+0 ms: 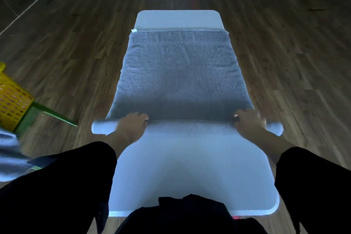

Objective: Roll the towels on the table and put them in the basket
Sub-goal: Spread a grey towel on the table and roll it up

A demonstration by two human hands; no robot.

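A grey towel (180, 74) lies flat along a narrow white table (190, 173), reaching almost to the far end. Its near edge is curled into a thin roll (190, 126) that spans the table's width and sticks out past both sides. My left hand (133, 122) presses on the roll left of centre, fingers curled over it. My right hand (248, 121) grips the roll right of centre in the same way. Both hands are slightly blurred. A yellow basket (11, 100) with perforated walls stands at the left edge of the view, partly cut off.
The table stands on a dark wooden floor (284, 62). A green frame (55, 115) juts out beside the basket. Pale blue-grey cloth (9, 154) lies at the lower left. My dark sleeves and dark clothing fill the bottom of the view.
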